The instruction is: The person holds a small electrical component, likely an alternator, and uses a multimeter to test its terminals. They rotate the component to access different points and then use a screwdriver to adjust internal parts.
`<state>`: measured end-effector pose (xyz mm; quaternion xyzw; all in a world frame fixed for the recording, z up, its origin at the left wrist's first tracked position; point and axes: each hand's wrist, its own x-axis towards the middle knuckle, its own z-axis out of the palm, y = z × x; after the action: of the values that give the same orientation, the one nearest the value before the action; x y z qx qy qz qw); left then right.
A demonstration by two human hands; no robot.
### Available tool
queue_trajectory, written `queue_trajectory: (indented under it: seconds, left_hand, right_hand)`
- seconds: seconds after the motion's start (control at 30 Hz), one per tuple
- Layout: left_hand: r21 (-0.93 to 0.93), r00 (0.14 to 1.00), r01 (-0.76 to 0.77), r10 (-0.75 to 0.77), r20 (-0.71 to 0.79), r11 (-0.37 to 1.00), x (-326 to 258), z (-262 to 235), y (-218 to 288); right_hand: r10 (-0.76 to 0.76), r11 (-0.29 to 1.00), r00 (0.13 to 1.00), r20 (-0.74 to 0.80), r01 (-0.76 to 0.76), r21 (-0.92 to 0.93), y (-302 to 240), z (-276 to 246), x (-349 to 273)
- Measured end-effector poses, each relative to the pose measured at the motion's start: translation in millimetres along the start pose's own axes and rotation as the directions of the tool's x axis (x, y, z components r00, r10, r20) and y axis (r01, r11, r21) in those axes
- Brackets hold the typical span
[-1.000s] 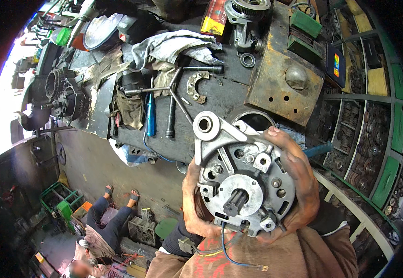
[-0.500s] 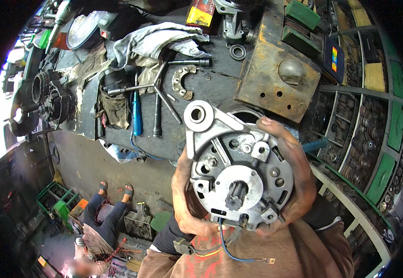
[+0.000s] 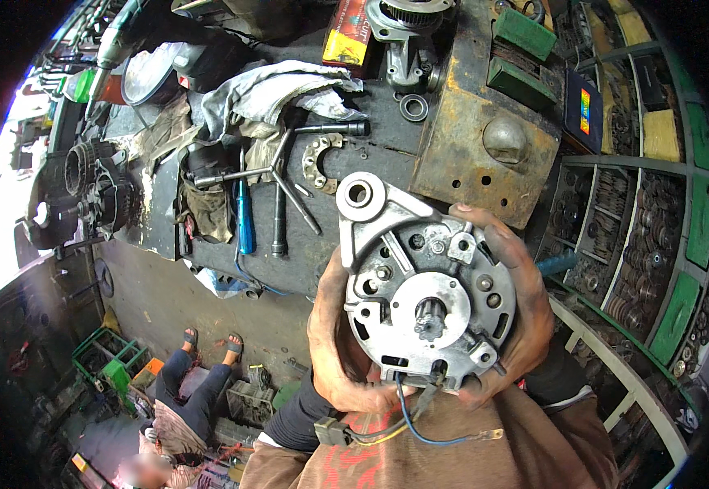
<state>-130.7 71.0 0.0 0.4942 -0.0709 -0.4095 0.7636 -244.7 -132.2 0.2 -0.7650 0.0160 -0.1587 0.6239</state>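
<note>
I hold a round grey metal alternator housing [image 3: 423, 285] in both hands, close to my chest, its flat end plate with a splined shaft facing the camera. My left hand [image 3: 334, 342] cups its left and lower edge. My right hand [image 3: 521, 306] wraps its right side, fingers over the top rim. Blue, yellow and black wires [image 3: 407, 428] with a connector hang from its bottom edge. A mounting ear with a round hole sticks up at the top left.
A dark greasy workbench [image 3: 370, 155] carries a blue-handled screwdriver [image 3: 245, 218], a cross wrench [image 3: 277, 175], rags [image 3: 265, 90], a rusty metal block [image 3: 485, 147] and another casting [image 3: 407, 33]. Shelves of parts [image 3: 639, 228] stand at the right. A seated person [image 3: 187, 391] is at the lower left.
The housing has stayed in both hands near my chest. The view has shifted slightly, so the bench and the housing sit a little differently in the picture.
</note>
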Motion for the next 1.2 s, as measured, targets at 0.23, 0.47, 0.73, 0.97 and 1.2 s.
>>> queue_trajectory:
  seconds: [0.23, 0.47, 0.73, 0.97, 1.2]
  left_hand:
    - [0.149, 0.997, -0.071, 0.069, 0.021, 0.986, 5.6, -7.4, -3.0]
    - [0.186, 0.997, -0.065, 0.056, 0.052, 0.980, 12.5, -10.0, -1.8]
    - [0.309, 0.999, -0.035, 0.022, 0.044, 0.950, 14.9, -17.1, 9.7]
    - [0.635, 0.918, -0.396, 0.307, 0.252, 0.663, 10.6, -25.8, 26.3]
    - [0.784, 0.767, -0.600, 0.392, 0.508, 0.158, 5.2, -1.8, 53.8]
  right_hand:
    - [-0.020, 1.000, 1.000, 0.006, 0.020, -0.015, 12.6, -3.2, 10.5]
    - [-0.029, 0.992, 0.996, -0.088, 0.039, 0.119, 24.9, 8.1, 11.6]
    - [-0.012, 0.994, 0.998, -0.064, 0.018, 0.106, 24.7, 8.6, 19.0]
    - [-0.015, 0.985, 0.997, -0.081, 0.029, 0.172, 28.0, 12.0, 19.6]
    - [-0.031, 0.993, 0.998, -0.046, 0.036, 0.110, 26.3, 7.2, 22.7]
